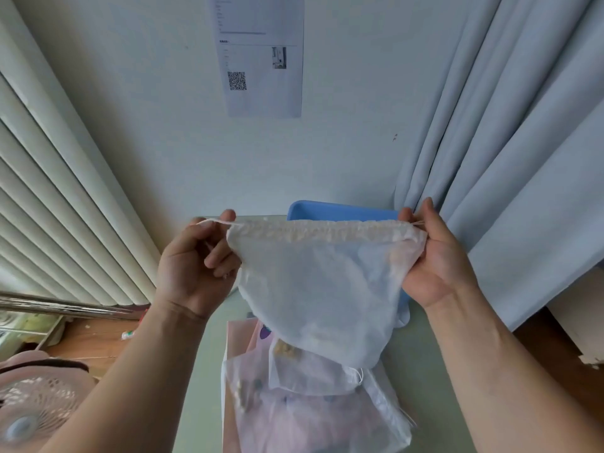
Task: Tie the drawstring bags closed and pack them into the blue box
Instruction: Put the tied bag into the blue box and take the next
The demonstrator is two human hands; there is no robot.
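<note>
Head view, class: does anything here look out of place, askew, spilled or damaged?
Nothing looks spilled or damaged. The white drawstring bag, held up between the left hand and right hand, hangs uncinched. Other bags lie overlapping on the table, this side of the blue box.

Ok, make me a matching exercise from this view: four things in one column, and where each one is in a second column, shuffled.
Things:
1 white drawstring bag
2 blue box
3 sheet with QR code
4 pink fan

Places:
A up on the wall
B lower left corner, off the table
C pinched at its top corners by the left hand and right hand
D at the table's far end, behind the held bag

Pairs: 1-C, 2-D, 3-A, 4-B
</note>
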